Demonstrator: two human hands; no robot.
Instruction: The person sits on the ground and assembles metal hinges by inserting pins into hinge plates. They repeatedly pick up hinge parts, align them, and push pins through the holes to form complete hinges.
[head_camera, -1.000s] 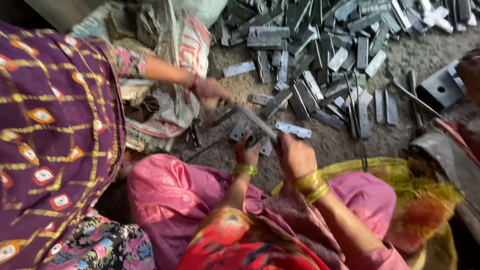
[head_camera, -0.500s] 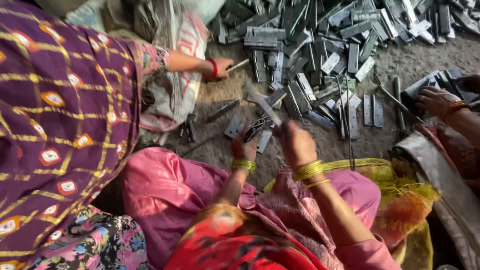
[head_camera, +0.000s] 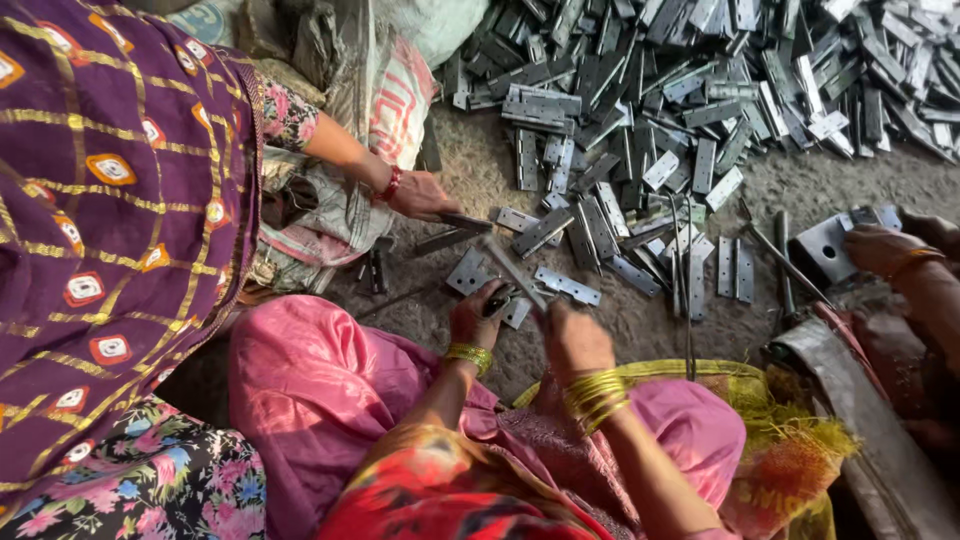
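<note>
Down on the gritty grey ground (head_camera: 470, 180), between the person's pink-draped knees, both hands work at one small metal hinge. The left hand (head_camera: 478, 318), a gold bangle at its wrist, is curled shut around the hinge (head_camera: 500, 300), which sits just in front of the knuckles and is partly hidden by the fingers. The right hand (head_camera: 572, 338), with a stack of gold bangles (head_camera: 594, 394) on the wrist, is closed in a fist on a thin metal rod (head_camera: 512, 268) that slants up and to the left, its lower part meeting the hinge at the left hand. Flat hinge plates (head_camera: 568, 287) with screw holes lie on the ground just beyond the two hands, touching or nearly touching one another.

Farther out, a large heap of grey hinges (head_camera: 700, 90) fills the upper right of the view, thinning into scattered single pieces near the hands.

From the left, a co-worker in a purple patterned garment reaches in; that co-worker's hand (head_camera: 420, 195), with a red bangle, grips a dark flat metal piece (head_camera: 468, 222) just beside the loose plates. Behind that arm lies a crumpled printed sack (head_camera: 385, 110). At the right edge another person's hand (head_camera: 880, 248) rests on a square metal block (head_camera: 825, 245).
</note>
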